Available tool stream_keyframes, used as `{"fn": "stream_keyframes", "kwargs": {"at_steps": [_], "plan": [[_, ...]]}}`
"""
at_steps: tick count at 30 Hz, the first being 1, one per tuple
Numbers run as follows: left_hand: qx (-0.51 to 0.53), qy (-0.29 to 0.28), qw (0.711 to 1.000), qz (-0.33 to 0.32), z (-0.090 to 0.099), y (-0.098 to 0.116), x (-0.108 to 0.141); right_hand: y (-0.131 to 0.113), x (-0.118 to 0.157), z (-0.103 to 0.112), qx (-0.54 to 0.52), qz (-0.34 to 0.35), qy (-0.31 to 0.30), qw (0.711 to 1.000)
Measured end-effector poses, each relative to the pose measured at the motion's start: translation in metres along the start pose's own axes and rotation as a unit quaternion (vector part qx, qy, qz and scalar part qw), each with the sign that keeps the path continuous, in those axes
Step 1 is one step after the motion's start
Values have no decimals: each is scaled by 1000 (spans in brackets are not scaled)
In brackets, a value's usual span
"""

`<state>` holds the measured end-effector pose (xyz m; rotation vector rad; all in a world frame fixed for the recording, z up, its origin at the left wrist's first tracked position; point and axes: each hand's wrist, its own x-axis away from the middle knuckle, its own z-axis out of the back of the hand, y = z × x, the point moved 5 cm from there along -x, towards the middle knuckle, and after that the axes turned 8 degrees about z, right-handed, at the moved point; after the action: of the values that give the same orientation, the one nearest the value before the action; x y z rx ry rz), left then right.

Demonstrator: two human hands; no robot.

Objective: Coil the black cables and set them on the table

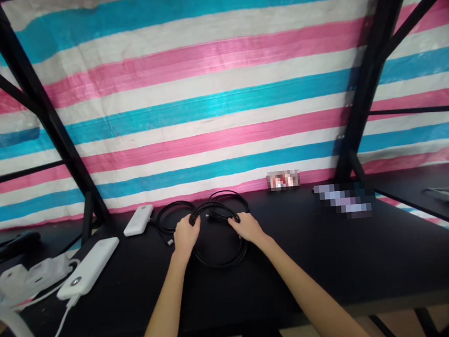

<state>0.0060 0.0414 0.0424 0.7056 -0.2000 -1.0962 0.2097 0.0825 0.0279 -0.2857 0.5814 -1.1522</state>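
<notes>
A black cable [222,265], wound into a loose ring, is held on both sides near the middle of the black table. My left hand [186,237] is closed around the upper left of this ring. On the upper right, my right hand [249,228] grips the same coil. Just behind my left hand lies a second black cable coil [165,208], with a light-coloured plug [170,242] at one end. A third, thinner coil [239,196] rests behind my right hand, partly hidden by the held one.
Two white power banks [93,266] lie at the left, the nearer one with a white cord plugged in. Beside it is a power strip with white chargers [33,277]. Blurred-out items [343,200] lie at the right. Black metal posts [44,111] and a striped sheet [211,101] stand behind.
</notes>
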Motion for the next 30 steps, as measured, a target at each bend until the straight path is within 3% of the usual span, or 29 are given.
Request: {"fn": "stream_keyframes", "kwargs": {"at_steps": [30], "plan": [[33, 11, 999, -22, 3, 4, 1, 1, -1, -1, 2, 5, 6, 1000]]}}
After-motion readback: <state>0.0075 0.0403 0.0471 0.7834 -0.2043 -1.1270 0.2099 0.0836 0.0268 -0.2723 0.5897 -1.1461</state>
